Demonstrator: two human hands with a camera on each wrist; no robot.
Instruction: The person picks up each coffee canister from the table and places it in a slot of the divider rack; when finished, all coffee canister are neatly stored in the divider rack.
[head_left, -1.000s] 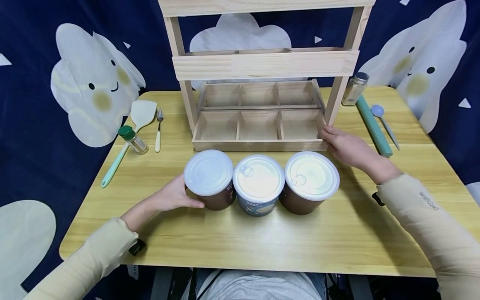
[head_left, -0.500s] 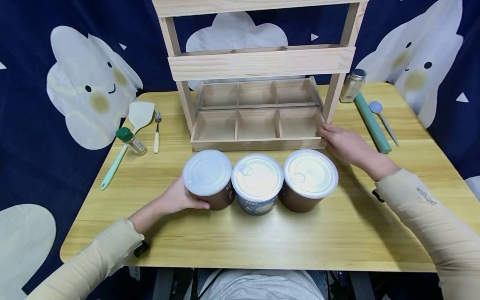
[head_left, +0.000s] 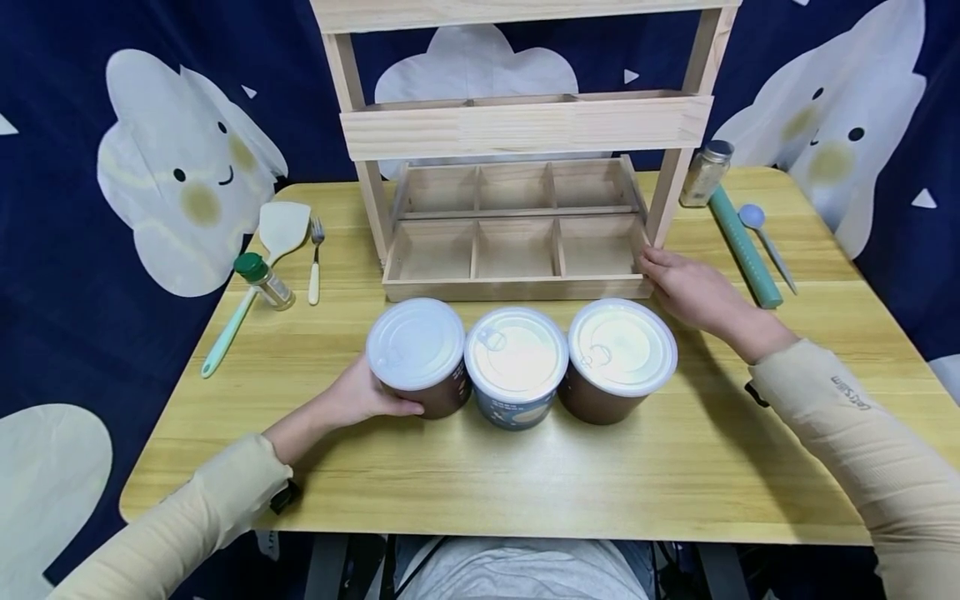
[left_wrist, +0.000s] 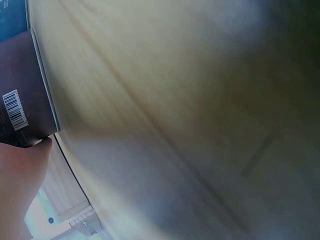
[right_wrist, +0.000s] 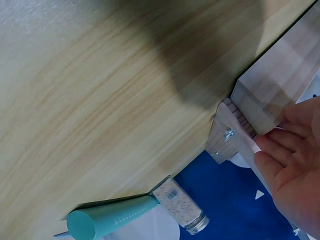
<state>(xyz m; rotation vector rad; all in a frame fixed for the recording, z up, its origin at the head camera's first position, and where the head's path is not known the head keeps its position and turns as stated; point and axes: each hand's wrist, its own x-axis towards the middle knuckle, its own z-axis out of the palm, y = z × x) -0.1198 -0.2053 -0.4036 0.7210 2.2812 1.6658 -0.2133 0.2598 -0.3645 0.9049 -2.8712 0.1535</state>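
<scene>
Three lidded cans stand in a row on the table. My left hand (head_left: 367,395) grips the left brown can (head_left: 435,400), its thumb across the near side and its other fingers hidden behind. A barcode shows on this can in the left wrist view. The middle can (head_left: 517,408) is blue, and another brown can (head_left: 603,400) is on the right. Behind them stands a pale wooden tiered shelf (head_left: 517,290) with divided compartments. My right hand (head_left: 693,292) holds the right end of its lowest tray; in the right wrist view its fingers (right_wrist: 280,142) are bent at the tray's corner.
On the left lie a white spatula (head_left: 283,229), a fork (head_left: 314,271) and a green-capped spice jar (head_left: 264,282). To the right are a glass jar (head_left: 706,173), a green cylinder (head_left: 745,248) and a blue-headed spoon (head_left: 752,217). The table's front edge (head_left: 480,529) runs near the body.
My left hand has moved slightly right and closed more around the left brown can, its thumb reaching further across it. The right hand stays at the shelf.
</scene>
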